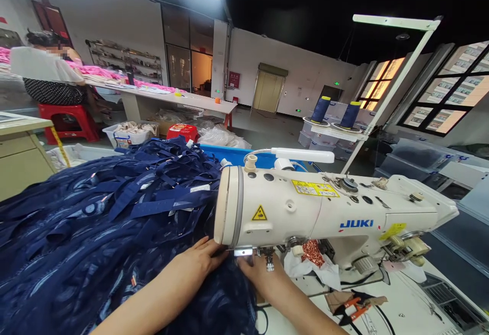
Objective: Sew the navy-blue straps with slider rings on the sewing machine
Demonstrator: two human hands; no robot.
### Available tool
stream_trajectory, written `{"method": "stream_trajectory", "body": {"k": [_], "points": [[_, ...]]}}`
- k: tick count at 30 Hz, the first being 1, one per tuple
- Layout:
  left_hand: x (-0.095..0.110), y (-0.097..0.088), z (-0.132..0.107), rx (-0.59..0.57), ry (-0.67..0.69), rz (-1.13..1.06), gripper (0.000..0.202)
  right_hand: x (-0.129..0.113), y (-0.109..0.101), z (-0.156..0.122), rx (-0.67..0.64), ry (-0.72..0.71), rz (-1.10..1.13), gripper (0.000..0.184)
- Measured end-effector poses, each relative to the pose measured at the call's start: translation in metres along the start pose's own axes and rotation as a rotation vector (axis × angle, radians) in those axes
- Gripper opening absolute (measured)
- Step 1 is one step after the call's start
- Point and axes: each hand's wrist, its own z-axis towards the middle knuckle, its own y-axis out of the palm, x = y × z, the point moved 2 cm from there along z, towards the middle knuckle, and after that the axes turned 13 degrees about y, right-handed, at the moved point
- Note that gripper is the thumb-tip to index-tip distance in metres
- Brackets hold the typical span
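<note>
A white JUKI sewing machine (290,207) stands in front of me, its head end over my hands. My left hand (206,256) is just left of the needle area, its fingers closed on navy blue mesh garment fabric (225,294). Close to the presser parts, my right hand (263,271) comes in from the right with its thumb bent toward the same fabric. The machine head hides most of its fingertips. A large heap of navy garments (114,223) with straps and small white labels spreads across the left.
Orange-handled snips (355,308) lie on the machine table (405,299) at right, near a sequined scrap (312,253). Two navy thread cones (321,109) stand on a rack behind. A blue bin (252,154) shows beyond the heap. A person (46,70) sits at the far left.
</note>
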Motion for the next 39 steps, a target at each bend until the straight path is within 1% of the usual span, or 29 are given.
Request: {"method": "stream_trajectory", "body": {"k": [3,6,11,14,16,19,23,25,29,32,34,39], "points": [[0.002,-0.002,0.001,-0.043,-0.018,-0.007,0.066,0.003,0.005,0.002,0.015,-0.013,0.054,0.014],[0.003,-0.004,0.0,-0.081,-0.037,-0.01,0.065,0.002,0.003,0.002,0.024,-0.005,0.057,0.013],[0.002,-0.003,-0.001,-0.059,-0.004,0.022,0.065,-0.008,-0.012,-0.006,-0.044,0.018,-0.021,0.019],[0.001,-0.001,-0.002,-0.03,0.009,0.032,0.065,-0.012,-0.017,-0.01,-0.067,0.021,-0.048,0.023],[0.001,0.0,-0.003,-0.028,0.015,0.03,0.063,-0.011,-0.016,-0.01,-0.068,0.015,-0.052,0.023],[0.002,0.0,-0.003,-0.052,0.015,0.034,0.061,-0.009,-0.014,-0.009,-0.034,-0.012,-0.06,0.021],[0.002,-0.001,-0.001,-0.073,0.007,0.044,0.067,-0.006,-0.013,-0.011,0.015,-0.01,-0.061,0.021],[0.001,-0.001,-0.001,-0.07,0.014,0.041,0.066,-0.007,-0.014,-0.012,0.024,-0.016,-0.051,0.022],[0.0,0.002,-0.002,-0.029,0.029,0.037,0.062,-0.007,-0.012,-0.01,0.003,-0.018,-0.072,0.021],[0.001,0.002,-0.002,-0.046,0.015,0.027,0.06,-0.006,-0.011,-0.008,0.045,-0.033,-0.089,0.02],[0.003,0.0,-0.002,-0.049,0.005,0.019,0.06,-0.005,-0.01,-0.007,0.046,-0.037,-0.122,0.019],[0.01,-0.01,0.0,-0.016,0.0,0.045,0.057,-0.002,-0.004,-0.003,0.066,-0.114,-0.204,0.022]]}}
